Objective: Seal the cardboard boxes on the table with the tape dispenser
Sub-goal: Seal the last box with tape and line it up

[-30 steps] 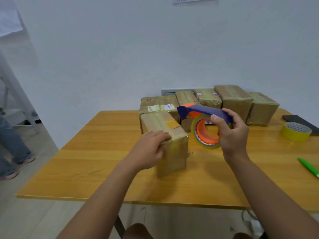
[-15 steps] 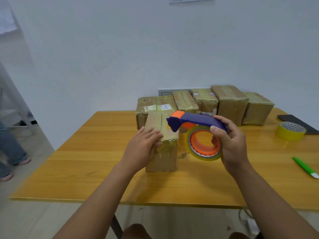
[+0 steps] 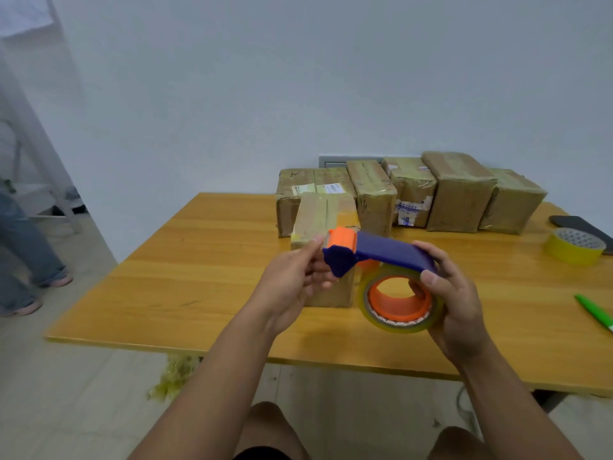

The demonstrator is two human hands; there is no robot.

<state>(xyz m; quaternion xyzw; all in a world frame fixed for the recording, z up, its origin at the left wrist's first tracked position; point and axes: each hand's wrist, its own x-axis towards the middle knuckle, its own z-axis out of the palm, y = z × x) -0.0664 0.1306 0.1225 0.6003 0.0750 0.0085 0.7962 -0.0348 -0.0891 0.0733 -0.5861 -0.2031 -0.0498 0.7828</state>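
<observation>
Holding the tape dispenser (image 3: 381,252) above the near cardboard box (image 3: 326,227) on the table (image 3: 185,280), my right hand (image 3: 454,300) wraps its handle and roll, probably to steady it. My left hand (image 3: 292,283) reaches its orange front with curled fingers, seemingly pinching the tape end, though the tape itself is too faint to confirm.

Both forearms are bare with no sleeves, the left hand (image 3: 292,280) and right hand (image 3: 454,303) wear nothing, and bare knees show above dark shorts (image 3: 262,454).
</observation>
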